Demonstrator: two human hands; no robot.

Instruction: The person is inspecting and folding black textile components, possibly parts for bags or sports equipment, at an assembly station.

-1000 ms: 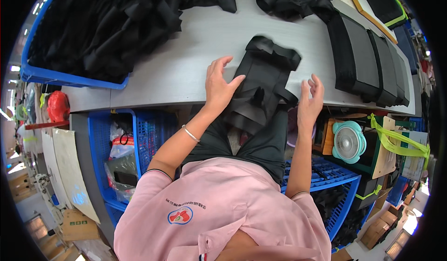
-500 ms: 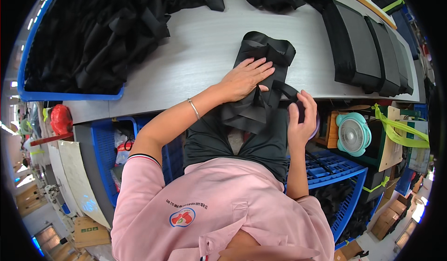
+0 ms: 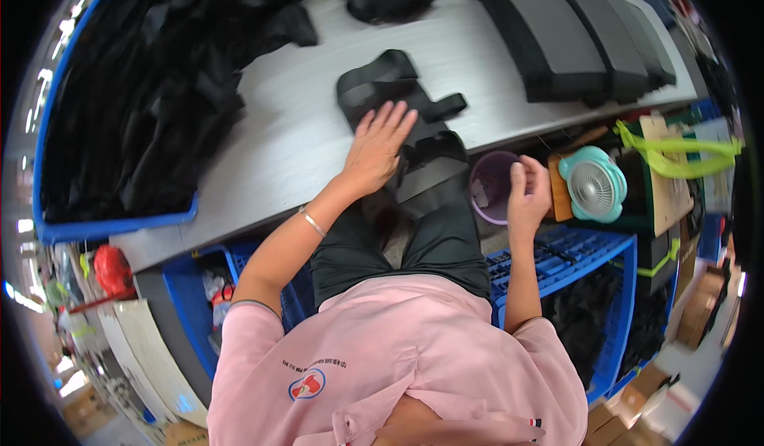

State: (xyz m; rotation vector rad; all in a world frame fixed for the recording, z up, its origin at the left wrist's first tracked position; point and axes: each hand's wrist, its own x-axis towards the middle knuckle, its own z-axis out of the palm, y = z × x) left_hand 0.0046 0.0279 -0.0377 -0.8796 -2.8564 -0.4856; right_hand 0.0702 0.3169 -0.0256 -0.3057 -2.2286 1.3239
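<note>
A black fabric piece (image 3: 434, 177) with a short strap (image 3: 447, 107) lies over the table's front edge and hangs toward my lap. My left hand (image 3: 376, 150) rests on it, open, fingers stretched out and pointing away from me. My right hand (image 3: 531, 194) is apart from the fabric, to the right, beside a purple bin (image 3: 487, 157). Its fingers are curled in toward the thumb, and whatever may be between them is too small or hidden to make out. The strap sticks out to the right, touched by neither hand.
A blue crate (image 3: 119, 229) heaped with black fabric pieces (image 3: 151, 104) stands at the left of the grey table (image 3: 274, 120). Stacked black and grey panels (image 3: 549, 40) lie at the far right. A turquoise fan (image 3: 593, 183) and blue plastic crate (image 3: 621, 311) are at my right.
My right hand has let go of the strap and moved right, toward the bin. My left hand stays on the fabric. The whole view has turned and shifted.
</note>
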